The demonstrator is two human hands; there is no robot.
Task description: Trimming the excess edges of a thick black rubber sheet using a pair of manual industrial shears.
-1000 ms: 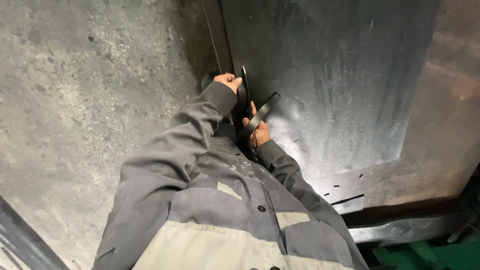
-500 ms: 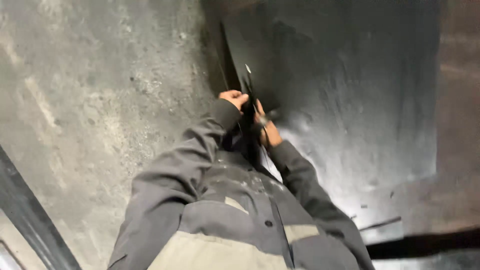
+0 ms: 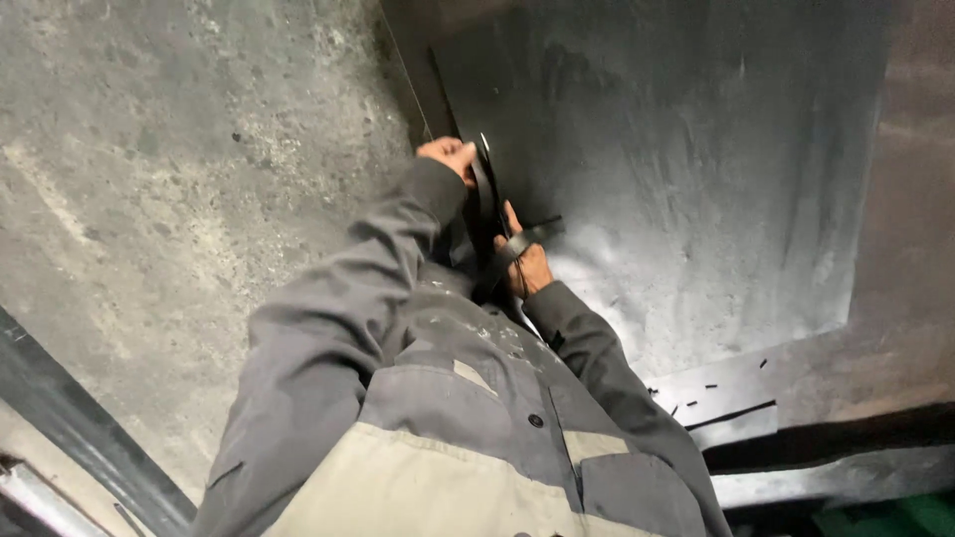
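Grey jacket: right at the bottom of the view, grey cloth over a beige panel, both sleeves stretching up and away.
Left sleeve: long and creased, running from the lower left up to the hand.
Right sleeve: shorter in view, bent at the elbow, coming in from the lower right.
Right hand: there it is, fingers wrapped round the dark handle of a tool, thumb pointing up; a firm grasp, the tool's black end poking out to the right.
Left hand: higher up, clenched round the top of a narrow black strip that runs down towards the right hand.
Strip: sits at the left edge of the sheet, between the two hands, touching both.
Sheet: big dark sheet, dull shine, scuffed and streaked, spread flat beyond the hands.
Offcuts: thin black slivers lying on a lighter piece near the sheet's lower right corner.
Floor: rough concrete, pitted and stained, filling the whole left side.
Rail: dark bar slanting across the lower left corner.
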